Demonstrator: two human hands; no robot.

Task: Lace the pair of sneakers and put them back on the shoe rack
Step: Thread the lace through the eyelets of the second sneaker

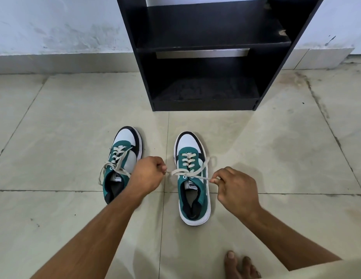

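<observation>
Two green, white and black sneakers stand side by side on the tiled floor, toes pointing at the rack. On the left sneaker [125, 156] the cream laces lie loose over its side. The right sneaker [192, 178] has its cream lace [187, 171] pulled out sideways to both sides. My left hand [148, 177] pinches the lace's left end, partly covering the left sneaker. My right hand [234, 188] pinches the right end, just right of the shoe. The black shoe rack [211, 43] stands against the wall beyond the shoes, its two visible shelves bare.
A pale wall [54, 27] with a low skirting runs behind the rack. Beige floor tiles [74, 117] with dark grout lines spread all around. Bare toes [240, 264] show at the bottom right, beside a light cloth.
</observation>
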